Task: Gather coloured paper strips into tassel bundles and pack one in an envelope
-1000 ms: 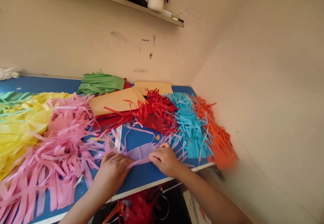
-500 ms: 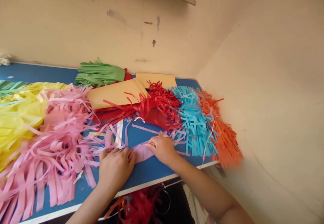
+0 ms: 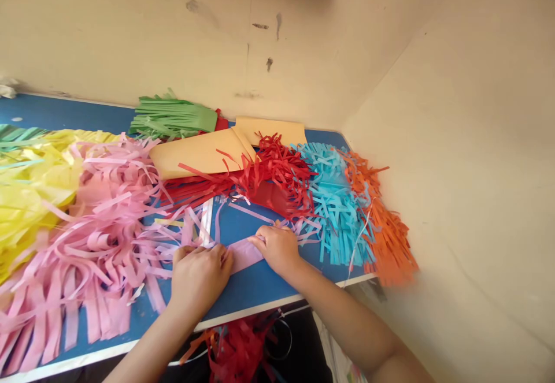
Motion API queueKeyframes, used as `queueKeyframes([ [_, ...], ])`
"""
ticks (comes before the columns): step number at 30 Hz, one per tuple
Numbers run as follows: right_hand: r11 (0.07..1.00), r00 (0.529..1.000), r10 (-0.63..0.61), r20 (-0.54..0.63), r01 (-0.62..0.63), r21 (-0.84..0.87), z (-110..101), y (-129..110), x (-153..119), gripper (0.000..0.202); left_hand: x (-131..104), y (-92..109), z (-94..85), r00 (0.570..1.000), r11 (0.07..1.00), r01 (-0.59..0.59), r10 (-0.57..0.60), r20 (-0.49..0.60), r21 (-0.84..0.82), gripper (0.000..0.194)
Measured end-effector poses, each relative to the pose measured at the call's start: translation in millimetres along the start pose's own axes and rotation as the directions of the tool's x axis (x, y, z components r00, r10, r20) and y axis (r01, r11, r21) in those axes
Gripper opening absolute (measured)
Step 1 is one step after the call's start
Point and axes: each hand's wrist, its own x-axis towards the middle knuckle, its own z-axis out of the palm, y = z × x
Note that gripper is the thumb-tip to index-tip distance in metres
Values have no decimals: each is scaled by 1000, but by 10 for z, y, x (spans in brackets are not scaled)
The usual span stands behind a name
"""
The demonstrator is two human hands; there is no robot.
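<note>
A lilac paper strip with fringed ends lies near the front edge of the blue table. My left hand is closed on its left end, fingers curled over the paper. Toward the right end, my right hand pinches the same strip, thumb pointing left. The paper between both hands is flat. Lilac fringe spreads out beyond each hand, and the fingertips are partly hidden.
Pink and yellow fringe cover the left side. Behind are green fringe, a folded tan paper and red fringe. Blue and orange fringe lie right. Red fringe hangs below the edge.
The view has shifted slightly, with the wall marks higher and further right. Both hands keep hold of the lilac strip, almost unmoved.
</note>
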Motion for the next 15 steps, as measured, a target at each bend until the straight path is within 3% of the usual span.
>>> queueKeyframes([
  [4, 1000, 1000, -17, -19, 17, -16, 34, 27, 20, 30, 2, -4, -1, 1000, 1000, -17, 17, 7, -1, 38],
  [6, 998, 999, -2, -48, -1, -60, -19, 65, 32, 28, 2, -13, -23, 997, 999, -37, 36, -63, -3, 28],
  [8, 989, 983, 58, -176, -81, -126, -122, 112, 9, 23, 7, -34, -52, 975, 993, -117, 116, -188, 6, 21],
  [10, 985, 943, 20, -333, -75, -154, -231, 147, -68, 16, 17, -63, -80, 931, 960, -281, 277, -239, 18, 22],
  [12, 976, 912, -193, -362, 140, -167, -290, 158, -179, 15, 26, -88, -103, 881, 895, -445, 438, -179, 3, 23],
  [14, 873, 842, -488, -230, 465, -151, -278, 156, -268, 21, 24, -88, -128, 850, 854, -520, 513, -122, -27, 20],
  [15, 814, 798, -581, -160, 567, -130, -253, 156, -286, 23, 18, -76, -144, 848, 851, -525, 518, -110, -35, 16],
])
